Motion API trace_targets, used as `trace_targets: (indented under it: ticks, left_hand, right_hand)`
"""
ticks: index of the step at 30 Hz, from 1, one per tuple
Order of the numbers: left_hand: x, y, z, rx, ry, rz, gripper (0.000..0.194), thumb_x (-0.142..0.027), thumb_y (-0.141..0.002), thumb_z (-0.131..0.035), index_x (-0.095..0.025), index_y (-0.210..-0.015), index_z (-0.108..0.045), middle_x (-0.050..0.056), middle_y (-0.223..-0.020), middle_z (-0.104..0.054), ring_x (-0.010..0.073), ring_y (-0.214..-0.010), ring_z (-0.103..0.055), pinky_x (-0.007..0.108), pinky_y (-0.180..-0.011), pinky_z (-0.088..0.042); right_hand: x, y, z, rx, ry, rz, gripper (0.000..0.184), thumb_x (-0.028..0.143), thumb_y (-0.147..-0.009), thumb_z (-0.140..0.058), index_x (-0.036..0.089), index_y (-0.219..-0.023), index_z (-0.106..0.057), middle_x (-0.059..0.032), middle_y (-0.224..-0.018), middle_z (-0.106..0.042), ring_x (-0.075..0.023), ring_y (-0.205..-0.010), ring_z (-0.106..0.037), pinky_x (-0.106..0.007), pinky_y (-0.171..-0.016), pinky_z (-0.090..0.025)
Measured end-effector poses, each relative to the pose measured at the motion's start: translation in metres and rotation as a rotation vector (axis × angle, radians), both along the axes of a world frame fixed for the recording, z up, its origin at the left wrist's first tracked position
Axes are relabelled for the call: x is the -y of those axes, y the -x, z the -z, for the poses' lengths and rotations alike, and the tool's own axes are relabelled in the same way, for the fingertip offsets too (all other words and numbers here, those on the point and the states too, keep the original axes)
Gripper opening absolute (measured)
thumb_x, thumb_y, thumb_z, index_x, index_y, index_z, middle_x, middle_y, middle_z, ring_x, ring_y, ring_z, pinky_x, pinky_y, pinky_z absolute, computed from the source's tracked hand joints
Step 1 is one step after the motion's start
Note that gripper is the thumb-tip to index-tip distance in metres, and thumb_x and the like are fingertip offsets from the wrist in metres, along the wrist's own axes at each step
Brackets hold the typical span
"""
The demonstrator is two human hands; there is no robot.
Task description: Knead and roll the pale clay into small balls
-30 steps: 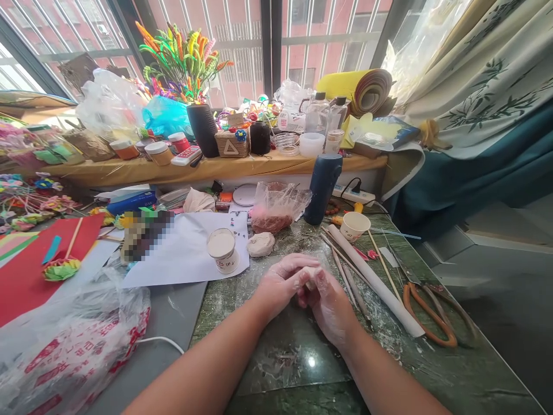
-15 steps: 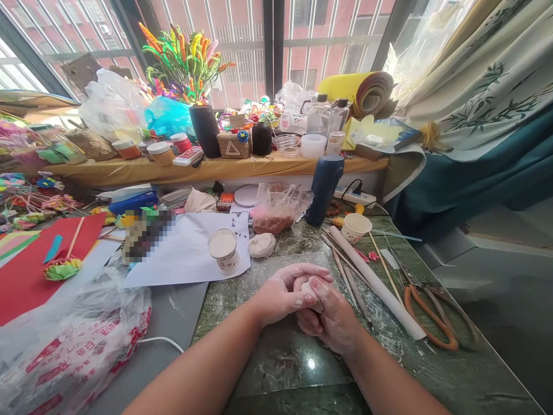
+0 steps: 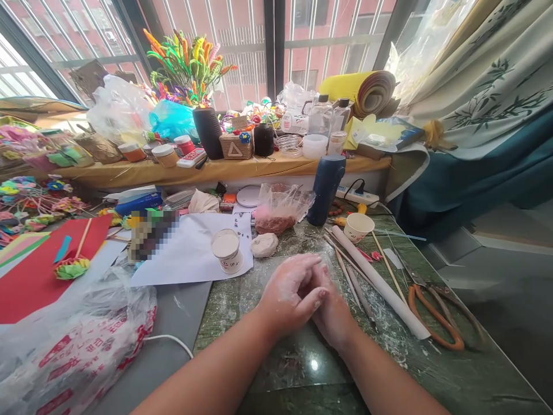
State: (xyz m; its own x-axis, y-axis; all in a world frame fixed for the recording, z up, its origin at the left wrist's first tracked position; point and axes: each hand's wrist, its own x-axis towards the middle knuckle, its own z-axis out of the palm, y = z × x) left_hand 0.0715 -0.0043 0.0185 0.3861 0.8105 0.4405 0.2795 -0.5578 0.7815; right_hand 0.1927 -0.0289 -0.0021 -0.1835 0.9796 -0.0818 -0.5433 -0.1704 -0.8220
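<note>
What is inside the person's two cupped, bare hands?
Between the powder-dusted left hand and the bare right hand, only a shadowed gap shows. The hands themselves cover the rest, so whether anything is held there cannot be seen.

A dark-framed, barred window (image 3: 270,57) admits daylight above a cloth-covered ledge (image 3: 242,172). A leaf-print curtain (image 3: 479,109) hangs at right. The dark green tabletop (image 3: 466,374) reflects a bright spot (image 3: 314,364).

Daylight enters through the windows (image 3: 328,49); bright glare (image 3: 314,364) dots the clear sheet (image 3: 280,372).
</note>
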Motion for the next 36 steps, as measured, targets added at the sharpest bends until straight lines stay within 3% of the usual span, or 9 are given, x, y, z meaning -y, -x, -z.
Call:
trace_targets:
  ticks: [3, 6, 11, 16, 19, 22, 25, 28, 36]
  left_hand:
    - [-0.004, 0.004, -0.003, -0.069, -0.104, 0.012, 0.035, -0.043, -0.088, -0.067, -0.021, -0.114, -0.074, 0.011, -0.116, -0.076, 0.0279, -0.11, -0.068, 0.045, -0.103, -0.049]
    - [-0.012, 0.01, -0.002, 0.009, -0.066, -0.068, 0.021, -0.037, -0.091, -0.064, -0.021, -0.087, -0.079, 0.007, -0.092, -0.08, 0.0218, -0.091, -0.072, 0.035, -0.089, -0.054]
    - [-0.018, 0.012, -0.004, 0.322, 0.416, -0.392, 0.041, -0.054, -0.088, -0.064, -0.018, -0.068, -0.069, -0.001, -0.051, -0.061, 0.0126, -0.048, -0.056, 0.025, -0.052, -0.046]
    - [-0.007, 0.001, -0.003, 0.494, 0.619, -0.255, 0.051, -0.068, -0.081, -0.066, -0.017, -0.071, -0.061, -0.006, -0.044, -0.046, 0.0084, -0.038, -0.042, 0.02, -0.041, -0.033]
    - [-0.001, 0.001, 0.003, 0.515, 0.51, -0.118, 0.051, -0.069, -0.086, -0.06, -0.018, -0.09, -0.06, -0.005, -0.055, -0.054, 0.0101, -0.047, -0.049, 0.021, -0.049, -0.041]
    - [-0.002, 0.007, 0.003, 0.353, 0.292, 0.135, 0.057, -0.067, -0.087, -0.059, -0.018, -0.116, -0.06, 0.008, -0.094, -0.071, 0.0196, -0.08, -0.066, 0.032, -0.075, -0.053]
    - [-0.006, 0.013, -0.002, 0.175, 0.13, 0.276, 0.061, -0.063, -0.089, -0.059, -0.019, -0.131, -0.058, 0.015, -0.126, -0.067, 0.0302, -0.115, -0.064, 0.043, -0.101, -0.048]
    - [-0.008, 0.015, -0.004, 0.177, 0.091, 0.364, 0.07, -0.063, -0.09, -0.059, -0.023, -0.146, -0.046, 0.016, -0.144, -0.058, 0.0336, -0.134, -0.054, 0.046, -0.112, -0.04]
    - [-0.006, 0.013, 0.002, 0.192, 0.084, 0.418, 0.076, -0.063, -0.092, -0.057, -0.024, -0.153, -0.032, 0.018, -0.148, -0.055, 0.0335, -0.134, -0.055, 0.047, -0.112, -0.039]
  right_hand:
    - [0.004, 0.002, -0.01, -0.171, 0.003, -0.163, 0.06, 0.074, -0.093, -0.043, 0.028, -0.124, -0.068, -0.008, -0.124, -0.069, -0.0293, -0.126, -0.055, -0.045, -0.105, -0.043]
    - [0.006, 0.004, -0.014, -0.23, 0.011, -0.22, 0.069, 0.076, -0.094, -0.037, 0.024, -0.123, -0.069, -0.0104, -0.128, -0.068, -0.0296, -0.129, -0.054, -0.046, -0.107, -0.042]
    - [0.001, 0.008, -0.007, -0.163, 0.131, -0.155, 0.052, 0.061, -0.091, -0.062, 0.023, -0.127, -0.065, -0.0101, -0.114, -0.072, -0.0246, -0.099, -0.068, -0.041, -0.088, -0.053]
    - [0.001, 0.008, 0.001, -0.132, 0.178, -0.271, 0.05, 0.066, -0.088, -0.062, 0.018, -0.099, -0.066, -0.0068, -0.085, -0.07, -0.0179, -0.066, -0.065, -0.031, -0.058, -0.055]
    - [0.004, 0.008, 0.004, -0.072, 0.171, -0.304, 0.057, 0.074, -0.087, -0.057, 0.018, -0.093, -0.062, -0.0041, -0.074, -0.066, -0.0172, -0.058, -0.062, -0.03, -0.052, -0.054]
    - [0.006, 0.008, 0.007, 0.064, 0.13, -0.188, 0.054, 0.072, -0.085, -0.062, 0.02, -0.103, -0.061, 0.0008, -0.066, -0.061, -0.0162, -0.051, -0.058, -0.027, -0.043, -0.047]
    - [0.007, 0.005, 0.007, 0.17, 0.105, -0.089, 0.049, 0.069, -0.087, -0.06, 0.022, -0.098, -0.06, 0.0044, -0.06, -0.055, -0.012, -0.041, -0.048, -0.022, -0.035, -0.035]
    - [0.007, 0.001, 0.005, 0.262, 0.104, -0.069, 0.054, 0.074, -0.086, -0.055, 0.021, -0.078, -0.056, 0.0054, -0.049, -0.048, -0.0107, -0.034, -0.041, -0.022, -0.032, -0.027]
    - [0.01, -0.001, -0.001, 0.343, 0.098, 0.007, 0.054, 0.071, -0.085, -0.057, 0.023, -0.064, -0.047, 0.0062, -0.044, -0.044, -0.0107, -0.031, -0.039, -0.024, -0.031, -0.026]
